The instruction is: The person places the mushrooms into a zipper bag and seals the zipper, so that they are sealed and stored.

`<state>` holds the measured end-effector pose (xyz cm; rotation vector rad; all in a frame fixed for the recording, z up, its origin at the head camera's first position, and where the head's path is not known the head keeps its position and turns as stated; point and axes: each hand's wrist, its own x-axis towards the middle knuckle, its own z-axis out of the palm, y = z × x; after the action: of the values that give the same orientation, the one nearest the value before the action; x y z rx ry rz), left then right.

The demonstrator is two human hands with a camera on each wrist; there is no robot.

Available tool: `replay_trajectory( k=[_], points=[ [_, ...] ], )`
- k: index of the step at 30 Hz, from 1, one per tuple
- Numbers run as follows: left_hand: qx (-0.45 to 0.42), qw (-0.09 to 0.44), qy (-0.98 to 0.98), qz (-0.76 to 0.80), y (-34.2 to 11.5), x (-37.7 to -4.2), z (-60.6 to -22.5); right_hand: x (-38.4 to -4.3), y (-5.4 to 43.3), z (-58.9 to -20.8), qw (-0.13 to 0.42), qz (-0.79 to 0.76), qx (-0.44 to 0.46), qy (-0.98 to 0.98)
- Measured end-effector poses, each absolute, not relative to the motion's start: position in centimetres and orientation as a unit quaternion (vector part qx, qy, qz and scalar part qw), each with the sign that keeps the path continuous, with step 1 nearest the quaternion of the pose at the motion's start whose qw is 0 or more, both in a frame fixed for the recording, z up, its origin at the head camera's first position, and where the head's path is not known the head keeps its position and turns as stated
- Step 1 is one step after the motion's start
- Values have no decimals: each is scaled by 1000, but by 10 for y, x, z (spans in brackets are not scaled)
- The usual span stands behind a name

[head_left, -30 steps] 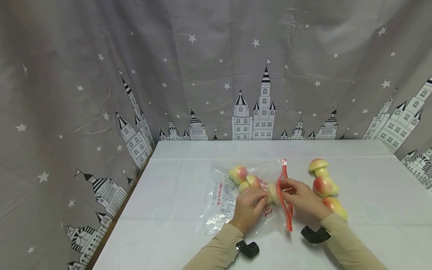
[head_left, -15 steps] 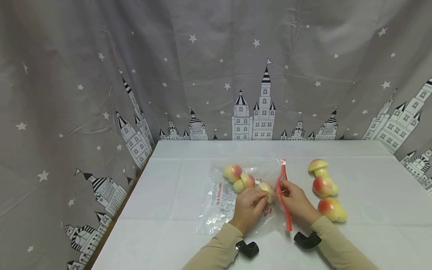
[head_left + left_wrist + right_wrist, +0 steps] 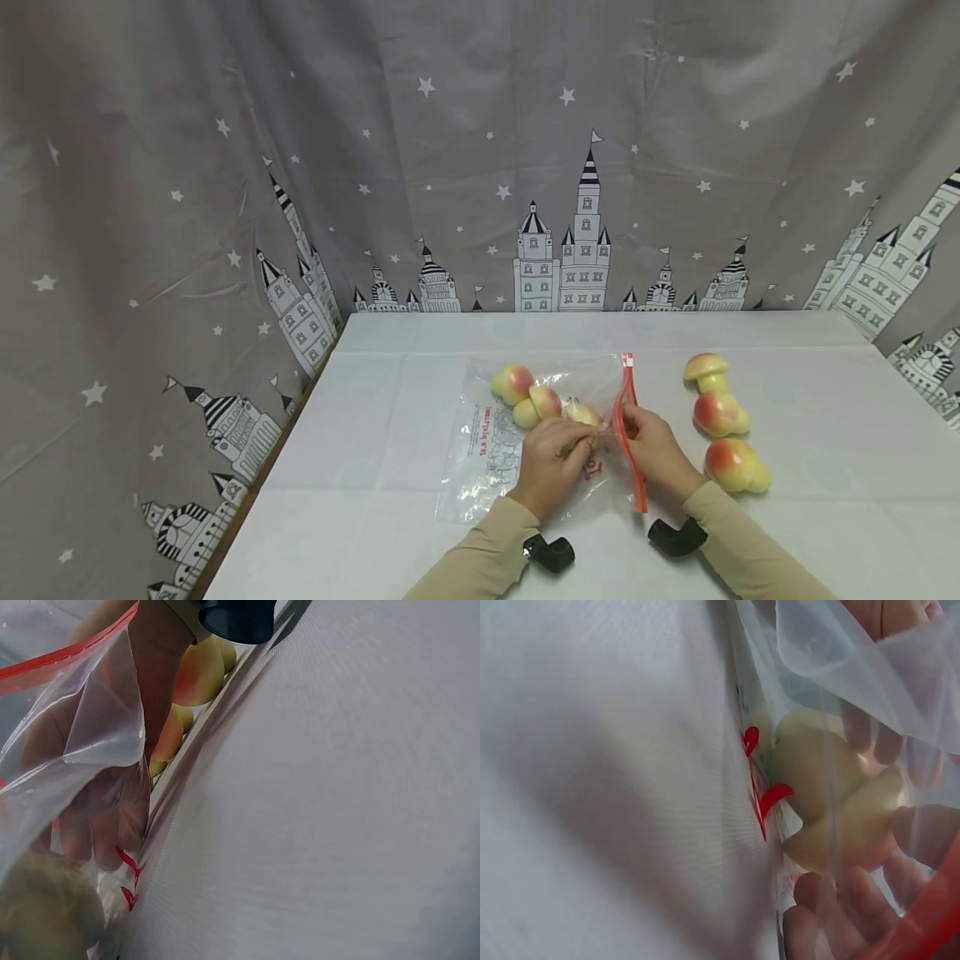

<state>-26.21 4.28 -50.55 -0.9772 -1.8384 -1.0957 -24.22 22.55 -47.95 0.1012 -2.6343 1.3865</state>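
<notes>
A clear zip bag (image 3: pixel 468 475) with a red zip edge (image 3: pixel 641 492) lies on the table with its mouth to the right. My left hand (image 3: pixel 551 462) pinches the upper plastic near that mouth. My right hand (image 3: pixel 656 450) reaches in past the red edge. In the right wrist view, its thumb and curled fingers (image 3: pixel 866 892) are around the cap edge of a toy mushroom (image 3: pixel 817 772) inside, seen through the film. Two more red-and-yellow toy mushrooms (image 3: pixel 513 382) (image 3: pixel 540 406) lie deeper in the bag. In the left wrist view, the held mushroom (image 3: pixel 49 911) is blurred behind plastic.
Three toy mushrooms (image 3: pixel 707 372) (image 3: pixel 720 414) (image 3: pixel 737 465) lie in a column right of the bag, close to my right forearm. A white cloth covers the table (image 3: pixel 360 450). A grey curtain (image 3: pixel 450 150) printed with castles hangs behind.
My right hand has moved left, further into the bag, with the toy mushroom. The two other mushrooms inside have shifted left. My left hand has stayed in place.
</notes>
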Motion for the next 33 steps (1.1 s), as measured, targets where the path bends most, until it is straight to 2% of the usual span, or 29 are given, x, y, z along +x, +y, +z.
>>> replay_trajectory(
  k=[12, 25, 33],
  points=[
    [-382, 396, -720, -423, 44, -264, -505, -238, 225, -482, 75, 456, 73, -884],
    [-377, 405, -720, -419, 43, -264, -506, -232, 225, -480, 61, 425, 208, -879],
    [-377, 410, -717, -418, 44, -264, -504, -234, 229, -479, 33, 408, 163, -898]
  ],
)
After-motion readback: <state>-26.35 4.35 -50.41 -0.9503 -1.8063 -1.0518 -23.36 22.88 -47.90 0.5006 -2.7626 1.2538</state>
